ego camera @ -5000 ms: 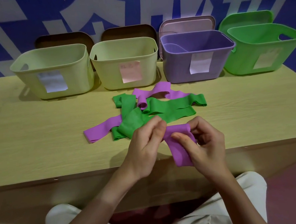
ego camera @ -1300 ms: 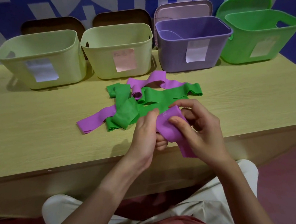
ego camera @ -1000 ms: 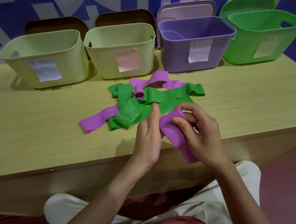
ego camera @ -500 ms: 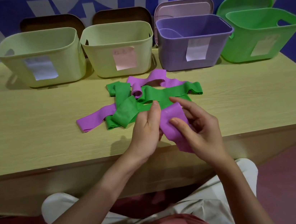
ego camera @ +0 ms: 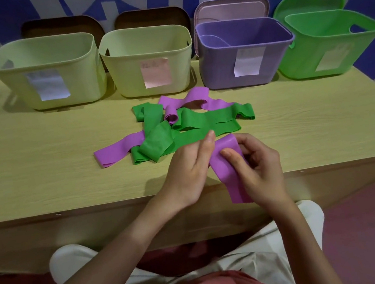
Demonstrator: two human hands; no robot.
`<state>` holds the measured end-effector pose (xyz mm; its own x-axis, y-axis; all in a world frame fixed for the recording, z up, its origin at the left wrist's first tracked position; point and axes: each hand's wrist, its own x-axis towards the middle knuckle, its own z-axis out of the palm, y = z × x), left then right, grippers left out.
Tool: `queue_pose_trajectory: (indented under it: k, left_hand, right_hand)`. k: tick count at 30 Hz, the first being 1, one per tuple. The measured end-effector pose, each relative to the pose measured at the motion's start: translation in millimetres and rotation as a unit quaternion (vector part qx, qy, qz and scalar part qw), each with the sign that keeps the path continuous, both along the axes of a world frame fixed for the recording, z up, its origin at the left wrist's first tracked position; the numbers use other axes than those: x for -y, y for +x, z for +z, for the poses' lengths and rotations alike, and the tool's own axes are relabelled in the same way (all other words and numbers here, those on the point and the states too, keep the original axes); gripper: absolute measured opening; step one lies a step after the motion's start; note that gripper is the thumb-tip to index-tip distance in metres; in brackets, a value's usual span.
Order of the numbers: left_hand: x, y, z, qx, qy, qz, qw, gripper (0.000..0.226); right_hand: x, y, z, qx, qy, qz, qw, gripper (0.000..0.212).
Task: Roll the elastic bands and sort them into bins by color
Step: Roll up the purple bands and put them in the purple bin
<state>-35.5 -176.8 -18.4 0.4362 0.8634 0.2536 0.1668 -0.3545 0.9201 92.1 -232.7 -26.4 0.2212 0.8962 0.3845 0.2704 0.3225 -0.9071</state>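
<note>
On table (ego camera: 41,161), four bins (ego camera: 147,59), two hands (ego camera: 260,168)

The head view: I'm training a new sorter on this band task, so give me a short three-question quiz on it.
1. True or false: both hands hold the purple band.
2. Which bin stands farthest right? A) purple bin B) green bin C) pale bin
3. Fill in: the loose bands in the pile on the table are purple and ____.

Key: 1 true: the left hand and right hand both grip it. 2 B, the green bin, beside the purple bin. 3 green.
</note>
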Motion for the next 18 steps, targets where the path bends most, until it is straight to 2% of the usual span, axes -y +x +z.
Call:
queue_pose_trajectory:
  k: [2, 5, 8, 12, 18]
  left_hand:
    - [-1, -1, -1, -0.01, 0.033, 0.013, 0.999, 0.053]
    - [-2, 0, 1, 0.002, 0.024, 0.019, 1.0, 0.051]
    - [-2, 2, 5, 0.039, -0.037, 0.002, 0.999, 0.052]
    - [-3, 1, 17, 0.105, -0.166, -0.01, 0.981, 0.054]
    - [-1, 0, 18, 0.105, -0.224, -0.024, 0.969, 0.047]
  right_hand:
    - [0, 0, 0, -0.008, -0.009, 0.016, 1.0, 0.008]
    - [0, 1, 0, -0.032, -0.013, 0.058, 0.998, 0.009]
    - [0, 2, 2, -0.037, -0.012, 0.087, 0.995, 0.016]
    - [1, -1, 5, -0.02, -0.012, 0.086, 0.996, 0.016]
    - [4, 1, 6, 0.021, 0.009, 0.069, 0.997, 0.039]
